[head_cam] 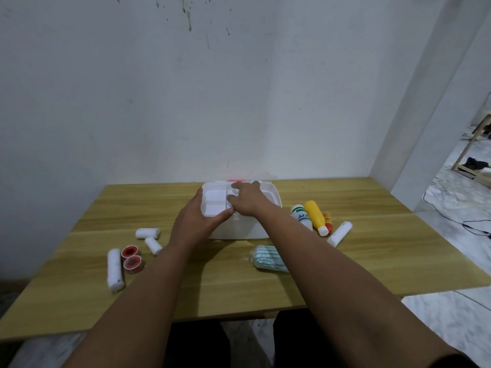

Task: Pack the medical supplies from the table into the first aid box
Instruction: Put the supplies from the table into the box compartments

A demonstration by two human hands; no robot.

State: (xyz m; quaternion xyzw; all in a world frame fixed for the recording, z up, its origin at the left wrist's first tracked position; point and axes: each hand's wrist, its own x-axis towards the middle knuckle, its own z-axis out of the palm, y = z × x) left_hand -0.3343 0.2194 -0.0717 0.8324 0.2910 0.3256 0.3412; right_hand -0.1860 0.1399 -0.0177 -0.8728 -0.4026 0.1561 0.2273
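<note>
Supplies still ring the white plastic first aid box [247, 229] at frame centre; left hand [198, 216] and right hand [245, 199] grip its inner tray [214, 200], which probably needs lifting next.

Head-mounted, wide-angle, facing forward and down over the surface [345, 203] toward a close white wall [239, 88].

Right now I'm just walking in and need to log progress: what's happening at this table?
A person has both hands on the white first aid box: the left hand grips its near-left edge, the right hand presses on the compartmented tray on top. Nothing looks packed yet. Gauze rolls and red tape rolls lie to the left, bottles and a striped packet to the right.
</note>
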